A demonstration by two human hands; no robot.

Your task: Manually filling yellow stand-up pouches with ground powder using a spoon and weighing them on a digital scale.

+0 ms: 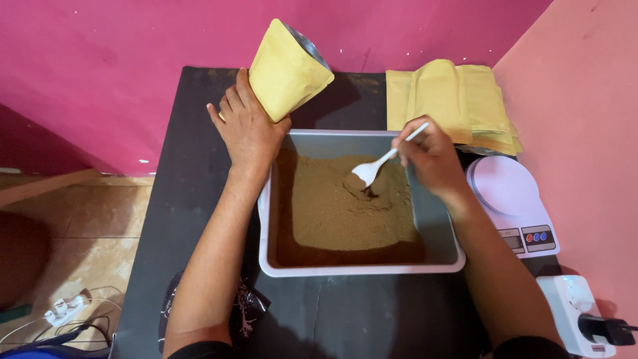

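Two bare hands work over a dark table (pixel 199 199), described from left to right. The left hand (pixel 247 126) grips the lower part of an open yellow stand-up pouch (pixel 287 70), fingers wrapped around it, holding it tilted just beyond the far left corner of a grey rectangular tub (pixel 362 268). The tub contains brown powder (pixel 345 209). The right hand (pixel 432 156) pinches the handle of a white plastic spoon (pixel 375 166), its bowl touching the powder. Further right lie a stack of flat yellow pouches (pixel 458 100), a white digital scale (pixel 515 203) and a white power strip (pixel 575 312).
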